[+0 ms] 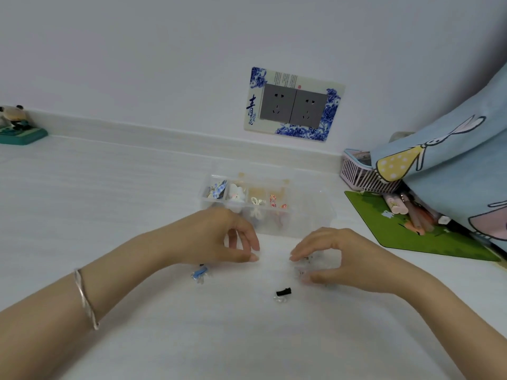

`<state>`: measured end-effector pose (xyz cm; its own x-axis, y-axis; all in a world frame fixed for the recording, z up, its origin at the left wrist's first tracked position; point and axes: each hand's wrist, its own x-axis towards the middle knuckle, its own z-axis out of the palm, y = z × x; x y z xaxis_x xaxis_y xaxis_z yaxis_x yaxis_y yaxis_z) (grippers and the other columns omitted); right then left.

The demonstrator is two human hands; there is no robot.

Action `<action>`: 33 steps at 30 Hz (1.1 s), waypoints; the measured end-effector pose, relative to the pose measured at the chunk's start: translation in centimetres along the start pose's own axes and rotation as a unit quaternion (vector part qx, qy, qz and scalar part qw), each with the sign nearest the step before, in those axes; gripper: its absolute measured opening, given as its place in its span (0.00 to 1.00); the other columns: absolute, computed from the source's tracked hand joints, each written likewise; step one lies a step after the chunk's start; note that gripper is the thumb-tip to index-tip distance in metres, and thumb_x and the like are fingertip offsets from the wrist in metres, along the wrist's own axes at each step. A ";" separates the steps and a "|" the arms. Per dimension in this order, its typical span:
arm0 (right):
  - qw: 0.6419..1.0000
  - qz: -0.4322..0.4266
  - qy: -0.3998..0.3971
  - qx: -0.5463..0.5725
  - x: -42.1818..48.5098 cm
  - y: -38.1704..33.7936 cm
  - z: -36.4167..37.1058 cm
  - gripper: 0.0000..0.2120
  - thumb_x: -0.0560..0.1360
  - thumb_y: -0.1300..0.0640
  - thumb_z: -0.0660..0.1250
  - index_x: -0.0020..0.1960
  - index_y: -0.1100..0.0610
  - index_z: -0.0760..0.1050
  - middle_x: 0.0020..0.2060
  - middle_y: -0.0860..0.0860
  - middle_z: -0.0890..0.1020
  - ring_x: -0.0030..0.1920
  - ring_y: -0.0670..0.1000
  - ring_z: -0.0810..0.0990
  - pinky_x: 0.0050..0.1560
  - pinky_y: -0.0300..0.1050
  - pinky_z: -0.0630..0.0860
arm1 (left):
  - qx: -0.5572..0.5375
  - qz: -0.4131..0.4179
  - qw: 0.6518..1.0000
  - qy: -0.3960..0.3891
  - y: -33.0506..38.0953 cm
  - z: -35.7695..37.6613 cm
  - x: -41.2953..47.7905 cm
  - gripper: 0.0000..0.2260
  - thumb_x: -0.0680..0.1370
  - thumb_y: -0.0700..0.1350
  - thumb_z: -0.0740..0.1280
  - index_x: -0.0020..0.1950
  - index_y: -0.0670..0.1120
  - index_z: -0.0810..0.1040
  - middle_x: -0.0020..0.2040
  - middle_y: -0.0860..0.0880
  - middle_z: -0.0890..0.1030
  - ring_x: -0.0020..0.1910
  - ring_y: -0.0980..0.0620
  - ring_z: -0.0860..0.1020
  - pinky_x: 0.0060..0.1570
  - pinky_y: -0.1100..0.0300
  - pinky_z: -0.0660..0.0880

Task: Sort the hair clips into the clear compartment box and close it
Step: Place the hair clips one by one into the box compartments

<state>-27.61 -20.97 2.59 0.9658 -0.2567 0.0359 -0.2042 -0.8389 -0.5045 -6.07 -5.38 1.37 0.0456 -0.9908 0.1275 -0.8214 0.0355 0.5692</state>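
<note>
The clear compartment box [307, 215] stands open at the table's middle. Several of its left compartments hold hair clips; the rightmost looks bare. My right hand [340, 256] is just in front of the box, its fingers and thumb curved round a small clear hair clip [304, 266] on the table. My left hand [216, 237] hovers to the left of it with loosely curled fingers and nothing visible between them. A blue hair clip [200, 274] lies under my left wrist. A black-and-clear hair clip [282, 295] lies nearer to me, between both hands.
A green mat [389, 231] with pens lies at the right, behind it a pink basket [356, 174] and blue patterned fabric [452, 160]. A panda figurine [16, 124] stands at the far left by the wall. A double socket [293, 105] is on the wall.
</note>
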 end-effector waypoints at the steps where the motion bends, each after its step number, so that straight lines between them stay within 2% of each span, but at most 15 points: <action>1: 1.000 0.004 -0.003 -0.014 -0.4 0.2 0.0 0.13 0.67 0.47 0.75 0.51 0.41 0.81 0.50 0.38 0.81 0.55 0.36 0.76 0.59 0.31 0.68 | -0.002 0.003 1.000 -0.002 0.1 0.2 0.1 0.07 0.71 0.55 0.69 0.47 0.57 0.81 0.42 0.59 0.82 0.40 0.60 0.78 0.39 0.63 0.75; 3: 0.998 -0.003 0.007 -0.063 -0.8 0.4 0.4 0.13 0.67 0.48 0.75 0.51 0.40 0.81 0.48 0.38 0.80 0.54 0.35 0.73 0.57 0.27 0.65 | -0.016 0.009 1.000 0.001 0.3 0.6 0.1 0.07 0.72 0.55 0.69 0.47 0.57 0.81 0.42 0.60 0.82 0.40 0.60 0.78 0.41 0.62 0.76; 6: 0.993 -0.027 0.035 -0.109 -0.9 0.2 0.9 0.14 0.69 0.49 0.73 0.53 0.39 0.79 0.44 0.33 0.77 0.53 0.30 0.69 0.54 0.22 0.59 | -0.036 0.016 0.999 0.017 0.5 1.0 0.3 0.04 0.73 0.54 0.68 0.47 0.58 0.81 0.43 0.61 0.82 0.40 0.61 0.77 0.40 0.65 0.75; 8: 0.990 -0.047 0.038 -0.124 -0.7 0.2 1.2 0.13 0.70 0.50 0.72 0.54 0.40 0.79 0.42 0.32 0.77 0.51 0.33 0.71 0.55 0.26 0.60 | -0.045 0.027 0.998 0.047 0.7 1.1 0.4 0.04 0.74 0.53 0.67 0.46 0.57 0.81 0.42 0.59 0.82 0.39 0.60 0.77 0.39 0.67 0.74; 12: 0.990 -0.055 0.042 -0.121 -0.1 0.1 1.6 0.10 0.71 0.49 0.71 0.52 0.43 0.79 0.46 0.39 0.82 0.50 0.40 0.76 0.57 0.34 0.66 | -0.074 0.052 0.982 0.168 0.8 0.3 0.6 0.05 0.76 0.49 0.66 0.47 0.54 0.82 0.44 0.57 0.83 0.42 0.57 0.79 0.40 0.68 0.74; 14: 0.997 -0.047 0.055 -0.041 0.3 0.0 1.3 0.09 0.70 0.52 0.71 0.49 0.45 0.79 0.45 0.42 0.83 0.48 0.42 0.78 0.54 0.33 0.69 | -0.088 0.056 0.971 0.217 0.5 -0.3 0.6 0.06 0.77 0.47 0.66 0.47 0.53 0.82 0.44 0.56 0.83 0.44 0.56 0.79 0.42 0.70 0.74; 16: 0.992 -0.051 0.077 0.086 1.0 -0.4 0.7 0.08 0.70 0.59 0.73 0.47 0.50 0.79 0.43 0.47 0.84 0.44 0.45 0.80 0.50 0.34 0.73 | -0.087 0.053 0.963 0.251 -0.2 -0.6 0.7 0.06 0.77 0.47 0.65 0.47 0.54 0.82 0.46 0.58 0.83 0.47 0.57 0.79 0.47 0.68 0.73; 19: 0.954 -0.052 0.120 0.271 2.9 -0.9 -0.5 0.10 0.68 0.65 0.74 0.44 0.53 0.80 0.41 0.49 0.86 0.41 0.46 0.83 0.46 0.35 0.78 | -0.048 0.024 0.962 0.269 -1.3 -0.7 0.7 0.06 0.77 0.51 0.64 0.49 0.61 0.79 0.50 0.64 0.80 0.53 0.61 0.75 0.53 0.69 0.69; 21: 0.933 -0.040 0.160 0.318 4.8 -1.0 -1.5 0.08 0.67 0.62 0.73 0.44 0.52 0.80 0.41 0.47 0.87 0.41 0.43 0.84 0.42 0.32 0.77 | -0.021 0.013 0.964 0.266 -2.0 -0.8 0.8 0.07 0.77 0.51 0.63 0.50 0.63 0.78 0.51 0.66 0.78 0.56 0.64 0.73 0.54 0.69 0.67; 24: 0.937 -0.016 0.208 0.281 8.0 -0.8 -2.9 0.04 0.70 0.58 0.73 0.44 0.52 0.80 0.41 0.48 0.87 0.37 0.41 0.82 0.38 0.29 0.75 | -0.009 0.005 0.965 0.262 -2.7 -0.7 0.8 0.07 0.77 0.51 0.63 0.52 0.62 0.78 0.54 0.62 0.78 0.57 0.64 0.72 0.58 0.65 0.67; 26: 0.950 -0.002 0.200 0.240 10.0 -0.4 -3.4 0.03 0.71 0.57 0.72 0.45 0.54 0.80 0.42 0.53 0.87 0.37 0.42 0.82 0.42 0.31 0.76 | -0.009 0.006 0.965 0.261 -2.9 -0.6 0.8 0.07 0.77 0.52 0.62 0.53 0.60 0.78 0.54 0.61 0.79 0.57 0.64 0.73 0.58 0.63 0.69; 29: 0.978 0.001 0.138 0.156 12.3 0.1 -3.5 0.05 0.72 0.57 0.71 0.46 0.58 0.81 0.43 0.53 0.86 0.41 0.43 0.83 0.50 0.34 0.76 | 0.004 0.013 0.964 0.264 -3.0 -0.5 0.9 0.09 0.76 0.55 0.60 0.53 0.60 0.78 0.53 0.61 0.78 0.56 0.65 0.73 0.57 0.64 0.69; 31: 0.990 -0.006 0.092 0.111 13.2 0.1 -3.3 0.06 0.73 0.56 0.71 0.47 0.58 0.82 0.42 0.51 0.86 0.42 0.42 0.82 0.48 0.29 0.75 | 0.006 0.016 0.962 0.272 -3.0 -0.6 0.9 0.09 0.76 0.54 0.60 0.53 0.59 0.78 0.53 0.60 0.79 0.56 0.64 0.73 0.56 0.65 0.69; 33: 0.994 -0.013 0.062 0.091 13.9 0.2 -2.9 0.06 0.73 0.56 0.71 0.46 0.58 0.82 0.42 0.51 0.86 0.42 0.43 0.82 0.47 0.31 0.75 | 0.005 0.023 0.960 0.281 -2.9 -0.7 0.9 0.09 0.76 0.53 0.61 0.53 0.58 0.78 0.52 0.60 0.79 0.55 0.64 0.73 0.56 0.65 0.69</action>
<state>-14.73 -26.06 5.46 0.9406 -0.3037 0.1516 -0.1367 -0.7478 -0.6497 -3.22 -6.34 0.35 0.3063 -0.7617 0.5709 -0.8355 0.0724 0.5448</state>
